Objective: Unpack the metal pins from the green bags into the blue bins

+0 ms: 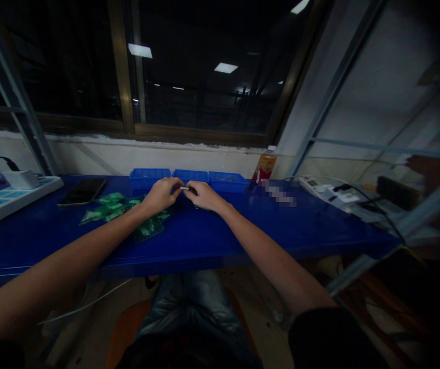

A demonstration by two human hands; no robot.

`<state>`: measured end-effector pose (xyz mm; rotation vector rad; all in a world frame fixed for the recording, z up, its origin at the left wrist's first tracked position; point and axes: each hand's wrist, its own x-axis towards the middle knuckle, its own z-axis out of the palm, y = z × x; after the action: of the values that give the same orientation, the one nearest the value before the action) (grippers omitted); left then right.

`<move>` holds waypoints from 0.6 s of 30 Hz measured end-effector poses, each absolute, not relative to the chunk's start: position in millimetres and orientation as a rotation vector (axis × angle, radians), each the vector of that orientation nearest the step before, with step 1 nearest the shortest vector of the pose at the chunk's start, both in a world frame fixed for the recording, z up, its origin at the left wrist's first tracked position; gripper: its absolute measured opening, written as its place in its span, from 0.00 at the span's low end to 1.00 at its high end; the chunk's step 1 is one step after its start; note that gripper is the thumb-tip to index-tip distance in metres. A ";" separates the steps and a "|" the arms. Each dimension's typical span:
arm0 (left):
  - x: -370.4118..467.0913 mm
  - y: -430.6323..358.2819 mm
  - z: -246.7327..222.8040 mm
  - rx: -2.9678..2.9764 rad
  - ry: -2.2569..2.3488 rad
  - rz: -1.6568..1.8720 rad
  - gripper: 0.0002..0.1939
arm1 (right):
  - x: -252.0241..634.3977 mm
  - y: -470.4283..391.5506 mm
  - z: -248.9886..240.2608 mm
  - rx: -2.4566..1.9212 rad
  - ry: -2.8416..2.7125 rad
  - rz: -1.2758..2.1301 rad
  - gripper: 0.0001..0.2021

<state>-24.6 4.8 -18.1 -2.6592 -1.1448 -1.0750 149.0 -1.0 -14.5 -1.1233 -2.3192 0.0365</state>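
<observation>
My left hand (162, 195) and my right hand (203, 196) meet above the middle of the blue table (200, 238). Between their fingertips is a small, pale, flat piece (184, 188), too small to name. Both hands have their fingers pinched on it. Beneath and left of my left hand lie several green-tinted clear plastic bags (114, 207), partly covered by my left forearm. Just behind the hands stand a left blue bin (148, 179), a middle blue bin (191, 177) and a right blue bin (227, 183), side by side.
A phone (82, 191) and a white power strip (18, 196) lie at the left. An orange and red carton (265, 168) stands at the back right, near another power strip (322, 188) with black cables. The table's front edge runs below my forearms.
</observation>
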 end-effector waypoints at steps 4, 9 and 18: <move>-24.9 4.2 -18.5 -2.688 -1.091 -1.157 0.09 | 147.9 -1.3 -13.9 -1.124 -2.311 0.040 0.08; -26.9 3.4 -18.1 -2.684 -1.025 -1.142 0.05 | 146.9 1.9 -16.0 -1.109 -2.333 -0.014 0.08; -26.8 2.9 -17.4 -2.672 -1.027 -1.044 0.08 | 145.7 1.5 -17.0 -1.122 -2.322 0.014 0.07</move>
<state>-26.8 2.9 -17.4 -2.6723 -1.0273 -1.0444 145.7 1.5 -17.0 -1.1215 -2.3217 0.0142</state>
